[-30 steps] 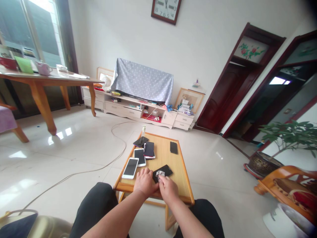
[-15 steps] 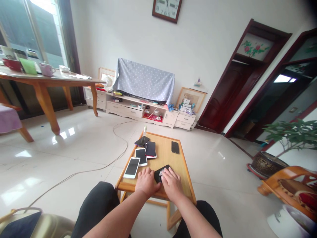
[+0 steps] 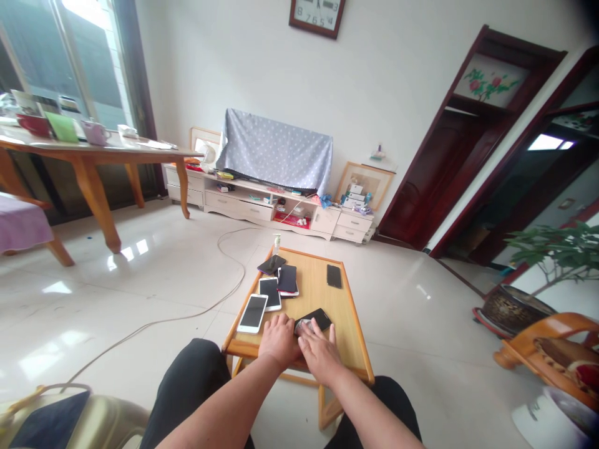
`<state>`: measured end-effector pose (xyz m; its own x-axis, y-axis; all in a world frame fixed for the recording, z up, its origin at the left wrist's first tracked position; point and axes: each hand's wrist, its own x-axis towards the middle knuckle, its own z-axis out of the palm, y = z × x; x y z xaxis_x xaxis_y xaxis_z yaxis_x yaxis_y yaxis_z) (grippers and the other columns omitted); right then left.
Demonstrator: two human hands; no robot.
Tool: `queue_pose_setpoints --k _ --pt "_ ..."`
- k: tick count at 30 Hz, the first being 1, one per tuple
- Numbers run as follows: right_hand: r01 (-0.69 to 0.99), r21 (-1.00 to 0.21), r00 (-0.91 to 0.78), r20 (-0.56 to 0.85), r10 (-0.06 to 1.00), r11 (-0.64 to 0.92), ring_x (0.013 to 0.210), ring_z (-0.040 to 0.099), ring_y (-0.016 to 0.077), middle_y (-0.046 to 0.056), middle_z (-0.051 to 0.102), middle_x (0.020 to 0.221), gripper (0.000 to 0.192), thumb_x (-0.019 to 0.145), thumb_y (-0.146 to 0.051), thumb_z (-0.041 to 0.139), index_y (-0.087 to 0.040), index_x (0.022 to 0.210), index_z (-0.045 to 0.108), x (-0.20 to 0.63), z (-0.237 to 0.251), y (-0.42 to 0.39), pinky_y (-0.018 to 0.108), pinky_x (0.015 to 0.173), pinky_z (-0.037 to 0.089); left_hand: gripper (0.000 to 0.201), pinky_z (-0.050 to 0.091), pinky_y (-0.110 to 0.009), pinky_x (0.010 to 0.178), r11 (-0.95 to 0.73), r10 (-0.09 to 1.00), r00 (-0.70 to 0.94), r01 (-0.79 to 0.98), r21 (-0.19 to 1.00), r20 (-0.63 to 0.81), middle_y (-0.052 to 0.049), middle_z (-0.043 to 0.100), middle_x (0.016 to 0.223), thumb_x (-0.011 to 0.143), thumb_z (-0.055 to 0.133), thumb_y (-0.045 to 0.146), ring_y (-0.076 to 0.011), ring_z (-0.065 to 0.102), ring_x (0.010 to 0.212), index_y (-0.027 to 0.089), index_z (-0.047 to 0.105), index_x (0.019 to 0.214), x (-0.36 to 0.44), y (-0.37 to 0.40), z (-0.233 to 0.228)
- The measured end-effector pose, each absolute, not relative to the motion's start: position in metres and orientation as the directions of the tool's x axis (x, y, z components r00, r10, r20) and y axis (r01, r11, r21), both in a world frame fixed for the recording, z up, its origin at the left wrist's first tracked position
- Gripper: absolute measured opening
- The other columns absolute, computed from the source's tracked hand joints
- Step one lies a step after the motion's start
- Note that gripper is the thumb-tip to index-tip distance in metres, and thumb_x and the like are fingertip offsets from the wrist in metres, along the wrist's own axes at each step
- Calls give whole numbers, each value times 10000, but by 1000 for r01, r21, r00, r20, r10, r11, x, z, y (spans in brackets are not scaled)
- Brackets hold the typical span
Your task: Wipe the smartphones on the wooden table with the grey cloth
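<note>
Your right hand (image 3: 321, 352) lies, fingers spread, over crumpled whitish tissue (image 3: 304, 326) on a flat black phone (image 3: 320, 317); whether your left hand (image 3: 279, 342) grips anything, I can't tell.

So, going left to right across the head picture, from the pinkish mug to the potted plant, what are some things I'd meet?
Pinkish mug → nearest white phone → left hand → crumpled pale wad → lone dark phone → potted plant.
</note>
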<state>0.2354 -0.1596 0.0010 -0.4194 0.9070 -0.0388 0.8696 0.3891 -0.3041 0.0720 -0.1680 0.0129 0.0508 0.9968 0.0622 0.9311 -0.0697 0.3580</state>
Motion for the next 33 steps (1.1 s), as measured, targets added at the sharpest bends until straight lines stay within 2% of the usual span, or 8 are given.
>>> queue_pose_setpoints --k 6,10,12,17,19,23,29,33 --pt "958 -266 -134 -73 988 110 1531 49 267 -42 312 1604 551 1050 -479 91 -384 1499 397 248 7 -145 682 1156 -45 511 349 -451 987 -76 996 53 935 347 74 -122 582 1170 738 605 580 -334 476 1164 232 645 1110 74 -169 14" --pt "875 -312 -401 -43 915 369 1526 111 232 -42 363 1581 530 1054 -462 109 -403 1487 409 237 2 -150 638 1167 -90 411 348 -442 968 -77 994 46 930 360 96 -119 582 1146 815 521 522 -311 493 1130 237 650 1081 73 -168 9" --pt "848 -319 -457 -37 888 423 1525 119 226 -48 390 1567 518 1055 -450 119 -418 1480 414 237 3 -149 636 1168 -90 402 349 -432 962 -79 994 47 929 361 95 -116 581 1148 816 520 516 -307 493 1131 240 649 1079 73 -168 8" --pt "952 -276 -165 -83 983 137 1526 90 278 -45 361 1582 527 1049 -436 132 -393 1463 455 246 12 -132 687 1152 -28 527 337 -444 987 -74 996 49 934 349 79 -124 577 1167 726 609 581 -332 471 1160 235 643 1123 73 -167 11" --pt "940 -285 -219 -80 972 188 1526 96 267 -44 361 1582 522 1048 -442 141 -395 1465 450 242 10 -132 673 1159 -28 501 334 -445 988 -69 996 47 931 357 70 -124 577 1168 752 585 573 -330 474 1158 239 643 1121 74 -167 12" --pt "837 -324 -479 -41 877 442 1519 143 220 -60 399 1562 495 1050 -428 161 -433 1477 411 232 6 -138 625 1176 -65 403 346 -438 970 -77 996 55 924 375 71 -113 582 1156 818 521 506 -309 494 1133 255 644 1109 74 -167 12" --pt "962 -248 -144 -102 984 115 1527 71 286 -47 348 1589 520 1039 -400 151 -393 1471 441 243 11 -118 707 1137 -33 508 342 -453 1003 -58 998 47 935 351 41 -126 580 1188 736 615 576 -342 470 1190 239 645 1115 76 -167 16" --pt "903 -302 -339 -68 939 304 1522 123 258 -44 369 1579 499 1037 -399 194 -390 1467 445 228 6 -126 669 1156 -59 416 352 -447 982 -64 998 50 933 355 49 -119 585 1173 789 566 522 -326 488 1161 246 648 1089 76 -167 15"
